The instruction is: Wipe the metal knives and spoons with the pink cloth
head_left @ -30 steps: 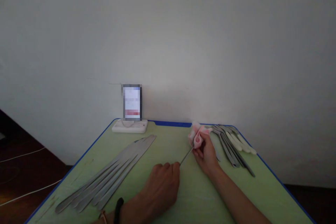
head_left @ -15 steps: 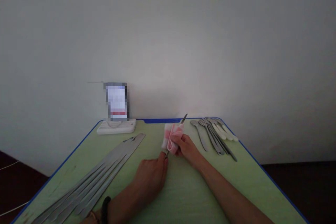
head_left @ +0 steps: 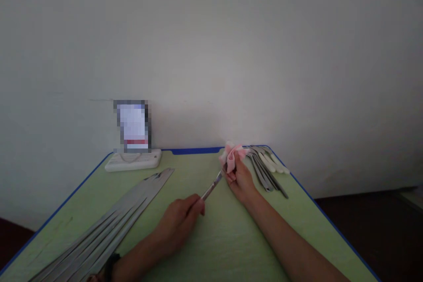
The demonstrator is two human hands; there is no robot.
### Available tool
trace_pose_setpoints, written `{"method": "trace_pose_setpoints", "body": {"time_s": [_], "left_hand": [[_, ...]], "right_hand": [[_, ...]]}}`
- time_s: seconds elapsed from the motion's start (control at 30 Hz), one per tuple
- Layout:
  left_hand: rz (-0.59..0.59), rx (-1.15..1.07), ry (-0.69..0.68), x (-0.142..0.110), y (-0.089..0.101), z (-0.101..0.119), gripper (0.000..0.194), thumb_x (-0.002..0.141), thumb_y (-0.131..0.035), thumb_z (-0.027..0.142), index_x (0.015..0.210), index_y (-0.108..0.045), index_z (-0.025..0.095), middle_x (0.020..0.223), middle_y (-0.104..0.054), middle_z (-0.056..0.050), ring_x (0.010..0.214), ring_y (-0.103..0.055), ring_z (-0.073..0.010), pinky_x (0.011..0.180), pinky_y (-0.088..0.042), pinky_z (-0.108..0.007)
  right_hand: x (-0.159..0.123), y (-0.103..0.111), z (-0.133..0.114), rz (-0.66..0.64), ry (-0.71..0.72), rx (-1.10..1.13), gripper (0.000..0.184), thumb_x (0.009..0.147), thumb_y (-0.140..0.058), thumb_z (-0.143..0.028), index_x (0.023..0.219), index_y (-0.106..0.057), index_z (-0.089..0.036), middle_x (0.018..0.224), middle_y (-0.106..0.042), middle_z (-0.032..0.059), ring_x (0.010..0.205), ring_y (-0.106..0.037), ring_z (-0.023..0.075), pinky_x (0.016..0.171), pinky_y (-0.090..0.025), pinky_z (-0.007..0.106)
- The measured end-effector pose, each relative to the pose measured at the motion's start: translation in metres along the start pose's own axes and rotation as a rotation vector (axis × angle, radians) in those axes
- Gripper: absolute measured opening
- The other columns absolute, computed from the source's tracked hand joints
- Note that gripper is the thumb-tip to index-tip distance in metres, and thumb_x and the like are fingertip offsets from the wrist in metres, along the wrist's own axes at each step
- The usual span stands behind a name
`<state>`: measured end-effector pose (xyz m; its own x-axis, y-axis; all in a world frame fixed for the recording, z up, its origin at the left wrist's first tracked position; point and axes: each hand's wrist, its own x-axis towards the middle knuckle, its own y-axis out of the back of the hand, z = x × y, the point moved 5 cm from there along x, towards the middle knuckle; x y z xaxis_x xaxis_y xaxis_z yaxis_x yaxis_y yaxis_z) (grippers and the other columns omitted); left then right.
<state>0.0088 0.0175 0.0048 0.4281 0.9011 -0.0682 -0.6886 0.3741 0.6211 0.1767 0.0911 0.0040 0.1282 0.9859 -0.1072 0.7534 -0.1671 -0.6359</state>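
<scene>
My left hand is closed around the lower end of a slim metal table knife, which slants up and away to the right. The far end of the knife disappears into a bunched pink and white cloth. My right hand pinches this cloth around the knife, thumb on top and fingers mostly hidden below. Both hands are above the middle of the table, the right one farther forward and close to a group of spoons and forks.
Several long flat metal knives lie fanned out on the left of the green table, which has a blue edge. A blurred-out screen stands on a white base at the back left. White-handled cutlery lies at the back right.
My right hand and the cloth have moved up and away toward the knife's far end, baring more of its length. The knife's tip, earlier visible beyond the cloth, is now covered.
</scene>
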Motion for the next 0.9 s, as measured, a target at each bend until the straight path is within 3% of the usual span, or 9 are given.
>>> {"method": "trace_pose_setpoints", "body": {"time_s": [0.1,0.27,0.37,0.5,0.6,0.9], "left_hand": [[0.020,-0.262,0.062,0.003,0.003,-0.008,0.045,0.091,-0.027,0.053,0.070,-0.048,0.020,0.051,-0.031,0.008,0.047,-0.034,-0.0116,0.045,-0.025,-0.022],[0.086,-0.250,0.034,0.006,0.005,-0.007,0.040,0.091,-0.028,0.049,0.068,-0.044,0.021,0.053,-0.034,0.007,0.051,-0.035,-0.0121,0.050,-0.028,-0.023],[0.089,-0.175,0.018,0.004,0.005,-0.003,0.040,0.092,-0.027,0.048,0.068,-0.044,0.021,0.053,-0.034,0.007,0.052,-0.036,-0.0122,0.052,-0.027,-0.024],[0.025,-0.146,-0.033,0.001,0.003,0.005,0.040,0.093,-0.027,0.046,0.069,-0.045,0.020,0.054,-0.034,0.007,0.052,-0.036,-0.0118,0.053,-0.027,-0.023],[0.003,-0.211,-0.053,0.001,0.003,0.007,0.041,0.093,-0.027,0.047,0.065,-0.043,0.020,0.055,-0.034,0.007,0.053,-0.035,-0.0112,0.053,-0.028,-0.023],[0.052,-0.233,-0.038,0.005,0.007,0.006,0.043,0.091,-0.029,0.048,0.061,-0.041,0.020,0.055,-0.035,0.006,0.053,-0.035,-0.0111,0.053,-0.028,-0.023]], "right_hand": [[-0.011,-0.014,0.014,-0.130,-0.065,-0.056,0.043,0.062,-0.074,-0.053,0.061,-0.049,-0.018,0.042,-0.041,-0.0103,0.033,-0.023,0.0019,0.034,-0.022,0.017],[-0.026,-0.030,0.036,-0.268,-0.086,-0.288,0.044,0.069,-0.067,-0.055,0.056,-0.054,-0.015,0.039,-0.042,-0.0067,0.034,-0.028,0.0028,0.035,-0.018,0.018],[-0.018,-0.024,0.024,-0.171,-0.044,-0.305,0.043,0.069,-0.067,-0.053,0.054,-0.053,-0.015,0.039,-0.043,-0.0061,0.034,-0.029,0.0031,0.034,-0.016,0.019],[-0.002,-0.012,-0.025,0.068,0.147,-0.147,0.042,0.066,-0.072,-0.048,0.054,-0.043,-0.019,0.037,-0.037,-0.0101,0.032,-0.026,0.0030,0.033,-0.018,0.018],[0.000,-0.016,-0.052,0.099,0.220,-0.083,0.038,0.070,-0.070,-0.046,0.059,-0.044,-0.020,0.040,-0.039,-0.0102,0.032,-0.027,0.0035,0.032,-0.020,0.018],[-0.010,-0.023,-0.046,0.070,0.291,-0.175,0.044,0.074,-0.066,-0.049,0.053,-0.042,-0.019,0.040,-0.037,-0.0088,0.033,-0.027,0.0032,0.033,-0.019,0.020]]}}
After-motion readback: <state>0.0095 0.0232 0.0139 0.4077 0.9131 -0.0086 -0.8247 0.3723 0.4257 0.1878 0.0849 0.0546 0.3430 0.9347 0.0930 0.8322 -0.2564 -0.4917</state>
